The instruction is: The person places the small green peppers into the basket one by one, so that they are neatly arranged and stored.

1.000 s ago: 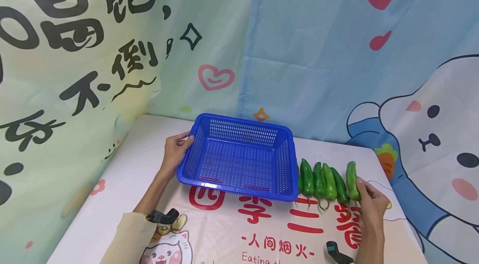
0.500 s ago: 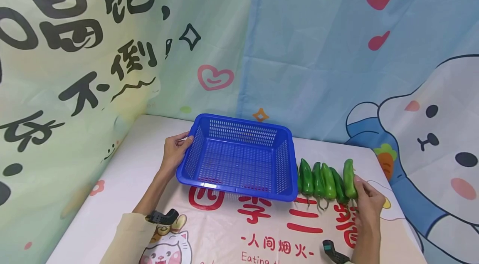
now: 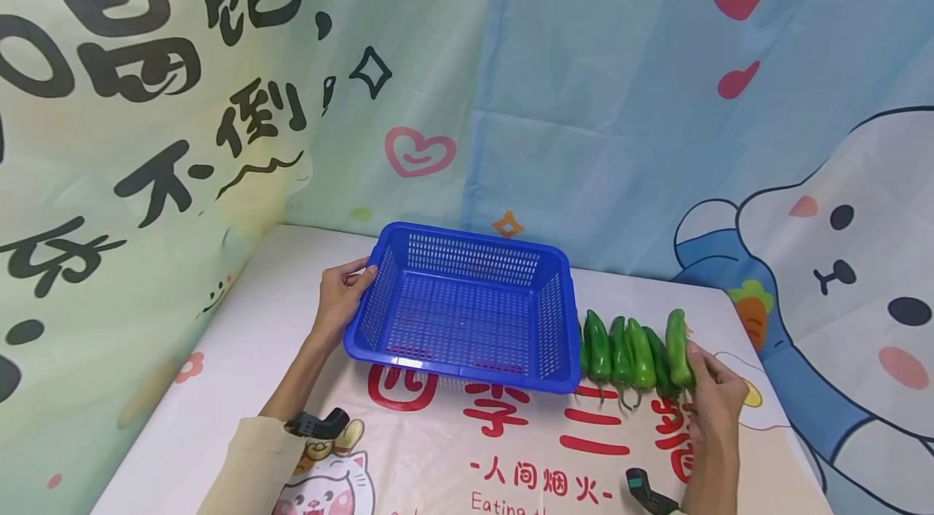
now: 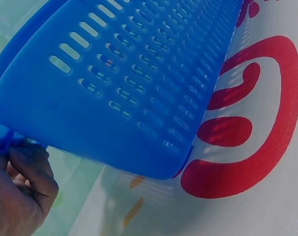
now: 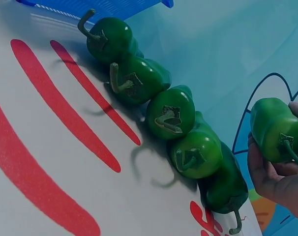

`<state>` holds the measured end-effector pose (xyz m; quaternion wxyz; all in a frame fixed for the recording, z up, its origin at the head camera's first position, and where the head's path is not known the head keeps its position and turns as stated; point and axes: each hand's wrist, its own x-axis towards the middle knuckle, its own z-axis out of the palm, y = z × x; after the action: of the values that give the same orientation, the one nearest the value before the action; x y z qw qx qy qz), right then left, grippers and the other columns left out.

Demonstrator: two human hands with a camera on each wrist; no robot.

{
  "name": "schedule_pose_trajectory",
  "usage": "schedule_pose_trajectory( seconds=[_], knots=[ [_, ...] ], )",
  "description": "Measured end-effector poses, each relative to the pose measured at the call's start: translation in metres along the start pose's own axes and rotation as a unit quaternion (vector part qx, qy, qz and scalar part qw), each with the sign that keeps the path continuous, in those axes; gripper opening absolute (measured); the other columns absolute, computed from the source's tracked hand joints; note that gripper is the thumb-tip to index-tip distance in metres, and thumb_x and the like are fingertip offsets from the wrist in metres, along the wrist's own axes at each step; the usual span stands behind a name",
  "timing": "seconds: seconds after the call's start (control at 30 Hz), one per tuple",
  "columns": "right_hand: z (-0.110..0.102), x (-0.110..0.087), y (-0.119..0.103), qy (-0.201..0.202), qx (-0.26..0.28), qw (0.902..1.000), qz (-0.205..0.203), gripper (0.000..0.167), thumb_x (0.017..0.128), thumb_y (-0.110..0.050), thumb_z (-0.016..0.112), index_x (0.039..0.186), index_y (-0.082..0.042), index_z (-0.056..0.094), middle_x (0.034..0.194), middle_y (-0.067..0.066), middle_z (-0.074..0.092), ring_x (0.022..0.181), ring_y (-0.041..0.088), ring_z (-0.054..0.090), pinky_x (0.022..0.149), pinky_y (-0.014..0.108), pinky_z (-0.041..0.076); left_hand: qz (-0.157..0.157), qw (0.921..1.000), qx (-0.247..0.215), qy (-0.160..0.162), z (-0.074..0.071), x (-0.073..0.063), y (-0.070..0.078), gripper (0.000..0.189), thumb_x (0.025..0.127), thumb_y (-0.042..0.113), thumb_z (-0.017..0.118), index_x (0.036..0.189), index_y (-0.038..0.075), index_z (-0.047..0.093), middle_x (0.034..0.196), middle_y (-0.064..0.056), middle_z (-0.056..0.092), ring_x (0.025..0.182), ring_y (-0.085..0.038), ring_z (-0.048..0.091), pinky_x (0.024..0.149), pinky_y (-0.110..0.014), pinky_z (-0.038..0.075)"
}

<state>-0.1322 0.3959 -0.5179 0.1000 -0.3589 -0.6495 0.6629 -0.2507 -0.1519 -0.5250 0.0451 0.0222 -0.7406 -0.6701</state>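
Note:
A blue plastic basket (image 3: 461, 322) with slotted sides stands on the table, nothing in it. At its left end my left hand (image 3: 339, 296) grips the rim; in the left wrist view curled fingers (image 4: 33, 177) hold the basket's edge. My right hand (image 3: 718, 389) holds a green pepper (image 3: 677, 349) between thumb and fingers, stem end toward me. The right wrist view has this held pepper (image 5: 274, 129) raised, apart from the others. Several more green peppers (image 3: 640, 354) lie side by side in a row, stems toward me, between basket and right hand.
A white table cover (image 3: 438, 466) with red lettering and cartoon prints lies under everything. Behind the table hangs a printed cloth backdrop (image 3: 620, 134). The leftmost pepper is partly hidden by the basket's right wall. Each wrist wears a small black device (image 3: 319, 422).
My right hand has moved slightly left with the pepper, bringing it closer to the end of the row. The left hand and the basket have stayed put.

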Motion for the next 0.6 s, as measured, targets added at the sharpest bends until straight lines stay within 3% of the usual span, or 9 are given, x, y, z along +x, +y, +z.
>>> schedule_pose_trajectory(
  seconds=[0.2, 0.27, 0.4, 0.5, 0.6],
  knots=[
    [0.0016, -0.0021, -0.0006, -0.005, 0.004, 0.9999, 0.011, 0.08, 0.099, -0.062, 0.069, 0.164, -0.02, 0.05, 0.125, -0.016, 0.053, 0.118, 0.001, 0.052, 0.11, 0.011, 0.049, 0.003, 1.0, -0.003, -0.002, 0.0002, 0.0001, 0.0, 0.046, 0.112, 0.019, 0.063, 0.148, -0.01, 0.061, 0.115, -0.038, 0.076, 0.074, -0.006, 0.078, 0.066, -0.018, 0.063],
    [0.0018, -0.0028, -0.0005, -0.006, 0.003, 0.9999, 0.015, 0.08, 0.099, -0.062, 0.068, 0.164, -0.02, 0.05, 0.126, -0.016, 0.053, 0.119, 0.001, 0.051, 0.115, 0.013, 0.047, 0.003, 1.0, -0.003, -0.002, 0.0003, 0.0002, 0.0, 0.046, 0.112, 0.019, 0.063, 0.148, -0.01, 0.061, 0.114, -0.037, 0.077, 0.073, -0.006, 0.077, 0.066, -0.018, 0.062],
    [0.0022, -0.0043, -0.0006, -0.012, 0.009, 0.9997, 0.02, 0.079, 0.099, -0.061, 0.069, 0.164, -0.02, 0.05, 0.126, -0.015, 0.053, 0.12, 0.002, 0.051, 0.094, 0.005, 0.054, 0.002, 1.0, 0.0, 0.0, 0.0006, 0.0004, -0.0002, 0.046, 0.112, 0.019, 0.064, 0.148, -0.009, 0.061, 0.112, -0.037, 0.077, 0.072, -0.006, 0.076, 0.065, -0.017, 0.062],
    [0.0032, -0.0054, -0.001, -0.016, 0.011, 0.9995, 0.025, 0.08, 0.099, -0.061, 0.069, 0.165, -0.021, 0.05, 0.126, -0.016, 0.053, 0.12, 0.001, 0.051, 0.09, 0.003, 0.054, 0.0, 1.0, 0.003, 0.002, 0.0005, 0.0004, -0.0001, 0.046, 0.112, 0.019, 0.064, 0.147, -0.009, 0.062, 0.111, -0.037, 0.077, 0.071, -0.005, 0.075, 0.064, -0.017, 0.062],
    [0.0049, -0.0063, -0.0018, -0.016, 0.001, 0.9995, 0.027, 0.081, 0.098, -0.063, 0.068, 0.165, -0.023, 0.049, 0.126, -0.018, 0.052, 0.121, 0.001, 0.05, 0.108, 0.011, 0.05, -0.001, 1.0, 0.003, 0.002, 0.0003, 0.0, 0.0005, 0.046, 0.112, 0.019, 0.064, 0.147, -0.009, 0.062, 0.112, -0.037, 0.077, 0.071, -0.005, 0.075, 0.065, -0.017, 0.062]
  ],
)
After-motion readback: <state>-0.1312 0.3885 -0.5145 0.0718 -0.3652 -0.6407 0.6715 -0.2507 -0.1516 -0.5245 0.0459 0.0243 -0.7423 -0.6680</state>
